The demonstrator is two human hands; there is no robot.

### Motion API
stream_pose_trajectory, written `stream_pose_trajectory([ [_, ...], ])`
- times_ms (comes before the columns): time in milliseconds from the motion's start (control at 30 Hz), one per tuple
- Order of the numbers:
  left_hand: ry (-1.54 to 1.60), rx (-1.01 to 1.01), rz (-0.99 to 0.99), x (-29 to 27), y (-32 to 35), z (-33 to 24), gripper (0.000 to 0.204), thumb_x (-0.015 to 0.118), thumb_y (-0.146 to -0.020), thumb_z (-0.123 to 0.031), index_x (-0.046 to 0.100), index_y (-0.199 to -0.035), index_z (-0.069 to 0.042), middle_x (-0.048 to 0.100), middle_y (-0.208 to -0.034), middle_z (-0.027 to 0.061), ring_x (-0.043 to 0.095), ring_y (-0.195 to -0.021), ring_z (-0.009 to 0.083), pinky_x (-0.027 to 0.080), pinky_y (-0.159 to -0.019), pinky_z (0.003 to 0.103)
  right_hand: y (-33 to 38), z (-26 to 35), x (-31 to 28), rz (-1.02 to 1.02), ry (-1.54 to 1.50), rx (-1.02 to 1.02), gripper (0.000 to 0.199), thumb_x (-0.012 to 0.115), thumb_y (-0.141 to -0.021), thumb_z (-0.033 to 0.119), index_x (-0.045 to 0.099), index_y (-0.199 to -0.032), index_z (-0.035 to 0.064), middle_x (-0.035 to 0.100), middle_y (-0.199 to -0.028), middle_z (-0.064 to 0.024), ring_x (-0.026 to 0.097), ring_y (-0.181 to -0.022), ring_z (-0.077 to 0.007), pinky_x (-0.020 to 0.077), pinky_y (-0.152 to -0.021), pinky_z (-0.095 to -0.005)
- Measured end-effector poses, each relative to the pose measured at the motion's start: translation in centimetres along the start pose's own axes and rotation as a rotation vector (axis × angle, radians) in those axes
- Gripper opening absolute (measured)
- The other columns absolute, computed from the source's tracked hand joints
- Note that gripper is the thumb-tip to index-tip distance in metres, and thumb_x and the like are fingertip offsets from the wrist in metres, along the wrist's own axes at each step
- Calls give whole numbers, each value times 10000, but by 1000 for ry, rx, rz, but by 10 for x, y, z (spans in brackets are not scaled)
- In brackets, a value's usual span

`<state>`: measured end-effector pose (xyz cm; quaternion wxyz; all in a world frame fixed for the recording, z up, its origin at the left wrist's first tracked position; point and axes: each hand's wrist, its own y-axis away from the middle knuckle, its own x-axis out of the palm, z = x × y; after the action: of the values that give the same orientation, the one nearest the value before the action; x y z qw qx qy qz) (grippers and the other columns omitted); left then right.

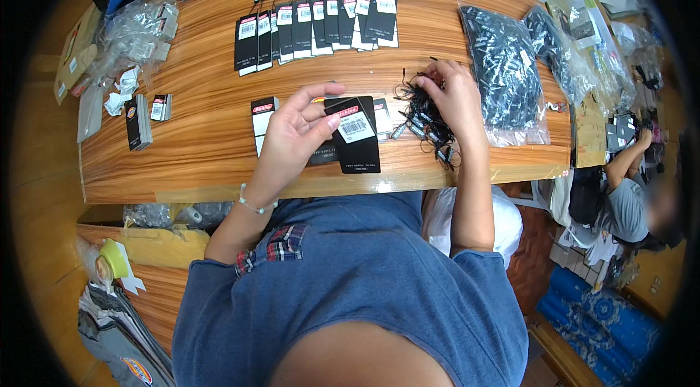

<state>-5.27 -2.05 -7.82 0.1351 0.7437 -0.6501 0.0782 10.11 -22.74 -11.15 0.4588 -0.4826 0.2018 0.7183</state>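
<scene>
My left hand (295, 132) holds a black hang tag (355, 133) with a white barcode sticker, lifted just above the wooden table (204, 80) near its front edge. My right hand (453, 95) rests on a tangled pile of black string fasteners (423, 118) and its fingers pinch into the top of the pile. More loose tags (262, 117) lie under and beside my left hand. A fanned row of finished tags with strings (317, 26) lies farther back on the table.
Clear bags of black fasteners (503, 66) lie at the right. A short stack of tags (138, 121), crumpled paper and plastic bags sit at the left. Another person (627, 197) sits low at the right. Boxes and bags stand below the table at the left.
</scene>
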Motion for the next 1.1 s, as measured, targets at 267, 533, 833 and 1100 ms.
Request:
stream_pose_trajectory([
  [267,28,-48,46,1,-4,5,282,542,-833,-38,505,-1107,18,617,-934,79,582,-823,78,473,-679,175,-2,-10,10,72,-272,166,176,692,-662,75,587,-793,20,574,-693,-97,544,-640,-214,434,-605,-303],
  [533,-3,-41,213,10,-13,2,238,518,-842,-17,532,-1073,37,596,-1008,103,577,-917,128,487,-771,229,1,-12,-5,-35,-1113,299,142,579,-764,-12,598,-905,-3,568,-722,5,512,-666,-58,413,-637,-186],
  [833,-415,79,473,50,-59,0,192,524,-831,-24,592,-1009,-8,605,-990,85,565,-910,123,469,-783,251,23,26,-26,-79,-1197,203,132,621,-751,-27,616,-882,-23,628,-824,-69,567,-712,-91,450,-670,-193],
  [1100,-363,12,542,57,-51,13,183,509,-835,-15,581,-1001,17,617,-870,59,560,-825,90,458,-750,237,19,10,-17,-227,-1830,318,209,536,-823,10,549,-1027,-34,590,-949,-137,575,-867,-183,485,-761,-311],
])
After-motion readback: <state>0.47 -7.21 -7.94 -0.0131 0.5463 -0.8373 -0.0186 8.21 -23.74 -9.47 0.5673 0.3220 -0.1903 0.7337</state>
